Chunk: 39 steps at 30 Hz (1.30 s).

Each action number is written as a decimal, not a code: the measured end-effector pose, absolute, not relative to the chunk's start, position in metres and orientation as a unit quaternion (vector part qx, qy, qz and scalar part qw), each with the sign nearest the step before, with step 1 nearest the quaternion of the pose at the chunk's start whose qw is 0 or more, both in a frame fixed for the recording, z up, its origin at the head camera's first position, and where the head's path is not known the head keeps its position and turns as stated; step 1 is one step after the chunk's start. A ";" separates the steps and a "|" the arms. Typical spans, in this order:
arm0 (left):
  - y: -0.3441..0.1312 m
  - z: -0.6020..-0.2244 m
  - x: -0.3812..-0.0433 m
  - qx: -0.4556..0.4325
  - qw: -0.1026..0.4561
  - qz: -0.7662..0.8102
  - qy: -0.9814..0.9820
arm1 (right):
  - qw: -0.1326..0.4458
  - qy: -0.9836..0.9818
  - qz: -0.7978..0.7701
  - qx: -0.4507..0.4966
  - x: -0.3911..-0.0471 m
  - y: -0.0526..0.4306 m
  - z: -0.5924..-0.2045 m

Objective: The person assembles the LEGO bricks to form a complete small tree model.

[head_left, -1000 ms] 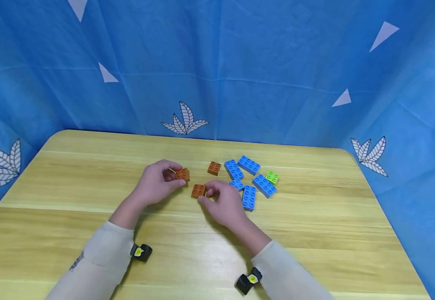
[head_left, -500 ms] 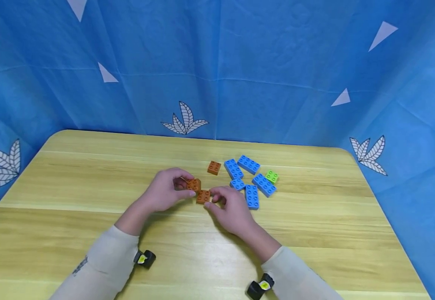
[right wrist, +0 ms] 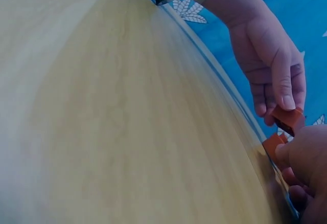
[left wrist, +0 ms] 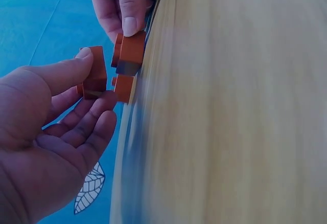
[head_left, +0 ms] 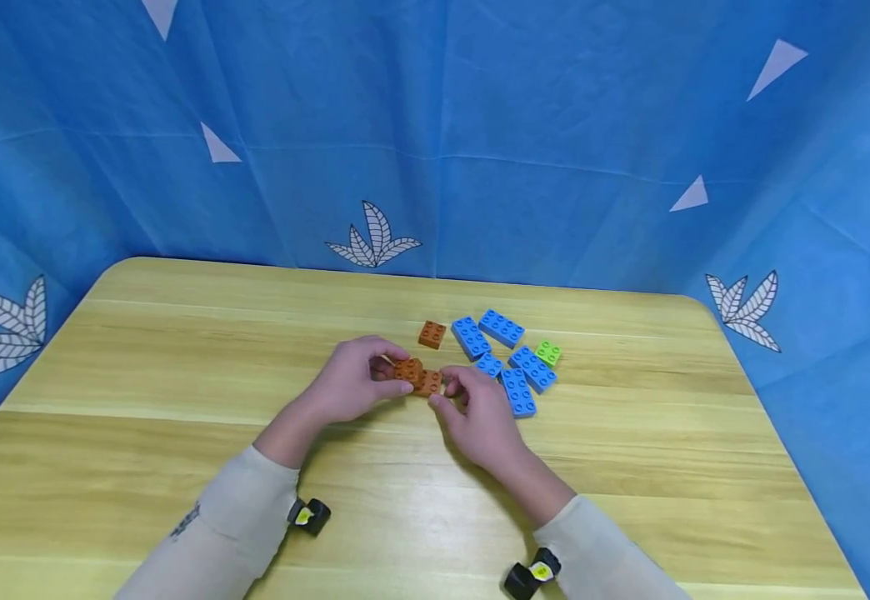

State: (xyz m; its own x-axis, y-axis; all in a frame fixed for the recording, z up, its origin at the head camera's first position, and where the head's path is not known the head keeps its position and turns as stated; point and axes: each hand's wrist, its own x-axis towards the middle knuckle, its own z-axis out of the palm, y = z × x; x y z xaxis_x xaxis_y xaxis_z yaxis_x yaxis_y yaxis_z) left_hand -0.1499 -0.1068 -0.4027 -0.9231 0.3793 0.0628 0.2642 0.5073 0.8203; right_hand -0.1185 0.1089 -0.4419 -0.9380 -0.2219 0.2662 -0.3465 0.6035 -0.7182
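Note:
My left hand point(head_left: 352, 381) pinches an orange-brown building brick point(head_left: 407, 370) between thumb and fingers. A second orange-brown brick point(head_left: 431, 383) is pinched at its right end by my right hand point(head_left: 480, 417), low at the tabletop. From the head view, the left brick overlaps the second one's left part. In the left wrist view a narrow gap shows between the left-hand brick point(left wrist: 95, 73) and the right-hand brick point(left wrist: 132, 52), so the first is held raised and apart. Behind both hands, a third orange-brown brick point(head_left: 432, 334) lies studs up on the table.
Right of the bricks lie several blue bricks point(head_left: 501, 327), some long and one short blue brick point(head_left: 488, 365) close to my right fingers. A small lime-green brick point(head_left: 548, 353) sits beside them. The wooden table point(head_left: 180, 333) meets a blue cloth point(head_left: 555, 125) at the back.
Both hands have shifted right with their bricks, and the left brick has come closer, now overlapping the second. The blue bricks nearest my right hand have slid slightly right.

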 end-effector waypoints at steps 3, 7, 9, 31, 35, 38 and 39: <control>-0.102 -0.403 -0.150 0.188 0.060 0.460 0.866 | 0.071 -0.895 0.410 0.159 -0.119 0.112 -0.441; -0.096 -0.405 -0.150 0.201 0.052 0.455 0.866 | 0.068 -0.895 0.405 0.171 -0.119 0.115 -0.441; -0.094 -0.406 -0.150 0.206 0.050 0.451 0.867 | 0.071 -0.895 0.404 0.178 -0.119 0.116 -0.441; -0.081 -0.403 -0.152 0.226 0.052 0.397 0.888 | 0.082 -0.909 0.362 0.192 -0.123 0.115 -0.447; -0.079 -0.401 -0.152 0.241 0.045 0.373 0.895 | 0.079 -0.907 0.365 0.196 -0.124 0.116 -0.446; -0.078 -0.400 -0.152 0.259 0.033 0.346 0.901 | 0.073 -0.908 0.361 0.200 -0.127 0.118 -0.447; -0.077 -0.400 -0.153 0.265 0.030 0.338 0.903 | 0.070 -0.909 0.358 0.201 -0.127 0.118 -0.447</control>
